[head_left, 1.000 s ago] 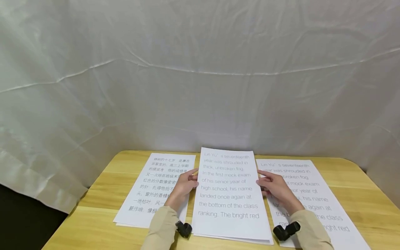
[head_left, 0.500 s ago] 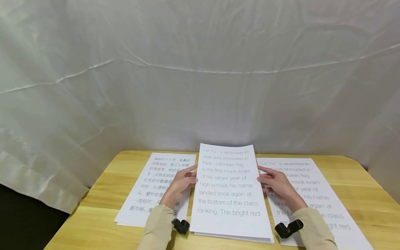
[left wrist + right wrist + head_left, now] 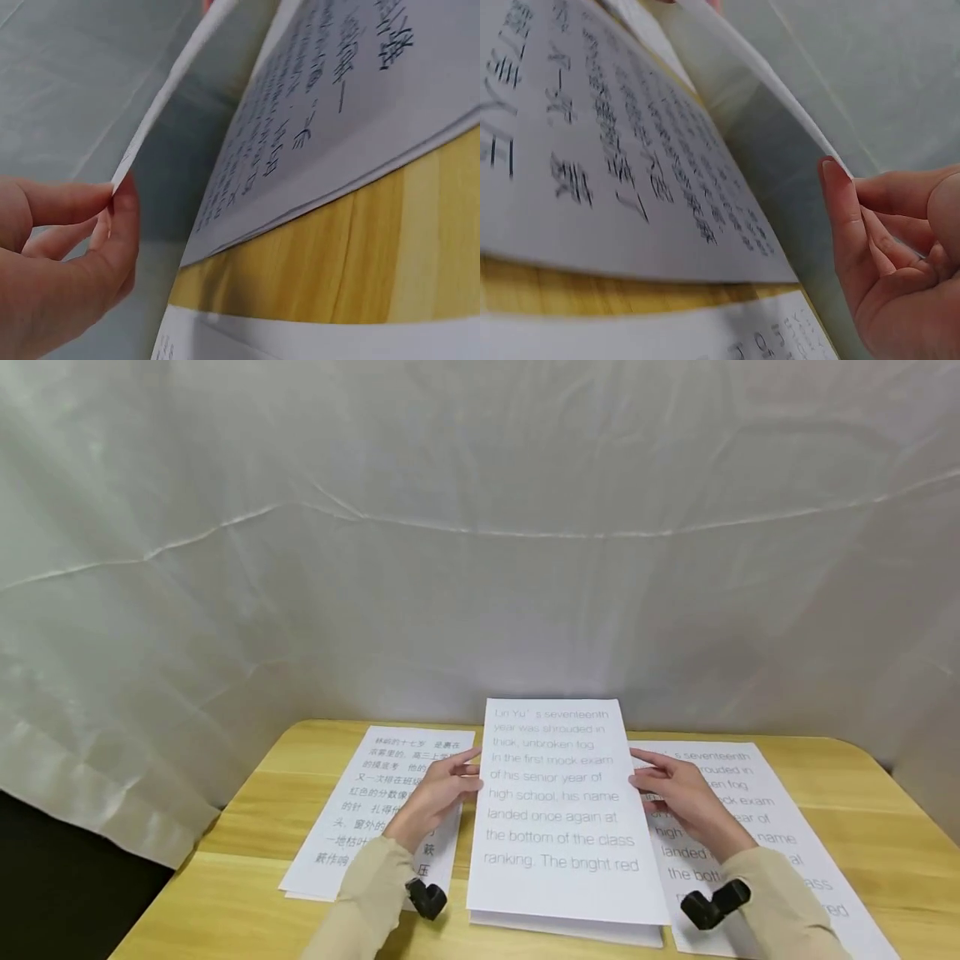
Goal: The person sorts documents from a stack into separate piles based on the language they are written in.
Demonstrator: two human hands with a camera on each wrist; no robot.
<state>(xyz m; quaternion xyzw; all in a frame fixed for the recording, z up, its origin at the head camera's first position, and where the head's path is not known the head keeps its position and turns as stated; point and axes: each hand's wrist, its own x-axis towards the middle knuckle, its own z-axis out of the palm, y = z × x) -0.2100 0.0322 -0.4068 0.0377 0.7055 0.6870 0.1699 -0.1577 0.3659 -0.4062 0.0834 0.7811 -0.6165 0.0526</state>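
Left hand (image 3: 427,802), right hand (image 3: 688,802) pinch English-text sheet (image 3: 557,806) at opposite edges — likely lift step; Chinese-text sheet (image 3: 615,206) below grip — next probably needs level hold.

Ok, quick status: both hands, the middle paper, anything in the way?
Left hand, right hand: pinching opposite edges. Held paper: raised above Chinese-printed page. No obstruction visible between them.

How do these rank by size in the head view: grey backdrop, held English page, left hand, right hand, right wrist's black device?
1. Grey backdrop
2. Held English page
3. Left hand and right hand, too alike to rank
4. Right wrist's black device
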